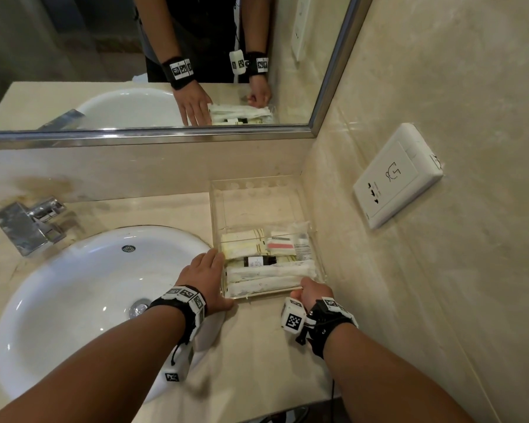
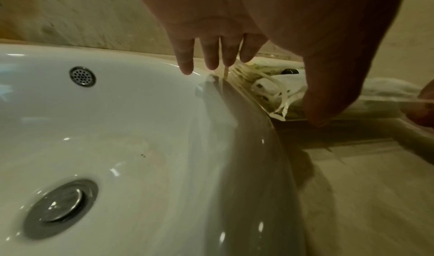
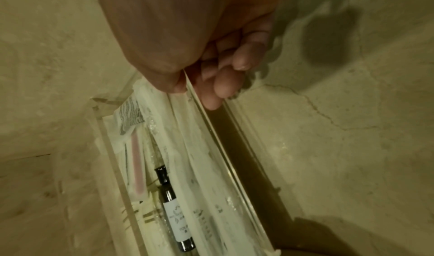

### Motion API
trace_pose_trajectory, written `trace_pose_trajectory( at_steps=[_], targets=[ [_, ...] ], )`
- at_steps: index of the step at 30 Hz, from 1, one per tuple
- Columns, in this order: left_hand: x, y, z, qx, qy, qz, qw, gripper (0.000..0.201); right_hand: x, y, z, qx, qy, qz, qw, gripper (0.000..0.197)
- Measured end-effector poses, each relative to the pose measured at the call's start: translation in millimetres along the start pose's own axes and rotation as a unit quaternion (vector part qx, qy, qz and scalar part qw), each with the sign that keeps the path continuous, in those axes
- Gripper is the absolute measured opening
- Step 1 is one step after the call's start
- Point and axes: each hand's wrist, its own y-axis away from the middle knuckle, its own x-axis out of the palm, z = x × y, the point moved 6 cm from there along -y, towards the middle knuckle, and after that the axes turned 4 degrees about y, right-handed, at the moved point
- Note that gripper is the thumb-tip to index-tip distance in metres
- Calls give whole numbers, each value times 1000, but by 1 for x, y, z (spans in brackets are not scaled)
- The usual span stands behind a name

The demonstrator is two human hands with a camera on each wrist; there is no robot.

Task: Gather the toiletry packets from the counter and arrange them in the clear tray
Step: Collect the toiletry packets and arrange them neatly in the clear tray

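Observation:
The clear tray (image 1: 214,215) sits in the counter's back right corner. Its near half holds long white packets (image 1: 266,274), yellowish packets (image 1: 242,244), a pink-striped packet (image 1: 280,244) and a small dark bottle (image 1: 259,261); its far half is bare. My left hand (image 1: 209,270) lies with straight fingers along the tray's left wall, thumb at the near left corner. My right hand (image 1: 313,290) pinches the tray's near wall (image 3: 225,139) by the right corner, thumb inside over the packets. The bottle (image 3: 175,200) and pink-striped packet (image 3: 137,163) show below that right hand (image 3: 199,85).
A white sink basin (image 1: 89,285) lies directly left of the tray, with a chrome faucet (image 1: 28,224) behind it. The marble side wall with a white socket (image 1: 397,175) runs close along the tray's right. A mirror (image 1: 165,56) hangs above the backsplash.

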Motion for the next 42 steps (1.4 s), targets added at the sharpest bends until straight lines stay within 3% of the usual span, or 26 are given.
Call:
trace_pose_trajectory(
  at_steps=[10,22,42],
  targets=[
    [-12,-8,-5,21,0,-24,999,104,6,-3,16,-1,7,2,1000,34],
    [-11,-25,-47,187,-140,-10,972,65,15,-12,30,-1,-8,11,1000,36],
    [-28,-43,-44,153,-145,19,977,60,33,-34,42,1,-30,20,999,40]
  ],
)
